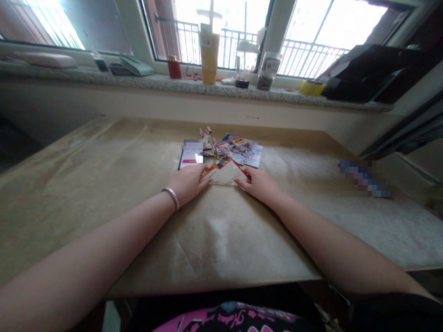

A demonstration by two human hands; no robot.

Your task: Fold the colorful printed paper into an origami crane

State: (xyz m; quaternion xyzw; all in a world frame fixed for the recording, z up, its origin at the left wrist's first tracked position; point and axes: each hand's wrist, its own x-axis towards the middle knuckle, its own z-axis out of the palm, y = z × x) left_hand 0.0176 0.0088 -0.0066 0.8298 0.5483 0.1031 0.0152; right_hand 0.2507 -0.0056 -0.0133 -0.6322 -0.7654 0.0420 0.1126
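Note:
A sheet of printed paper, folded so that its pale side faces me and a colourful edge shows along the top, is held between my two hands just above or on the table. My left hand, with a silver bangle at the wrist, pinches its left end. At the right end, the thumb and fingers of my right hand close on the paper. Behind it lie a crumpled or folded printed paper piece and colourful printed sheets. A phone with a lit screen rests beyond my left hand.
The table has a beige cover. A blurred blue strip-like object lies at its right side. On the stone windowsill stand a tall yellow container, a red jar, clear containers and a black bag-like object.

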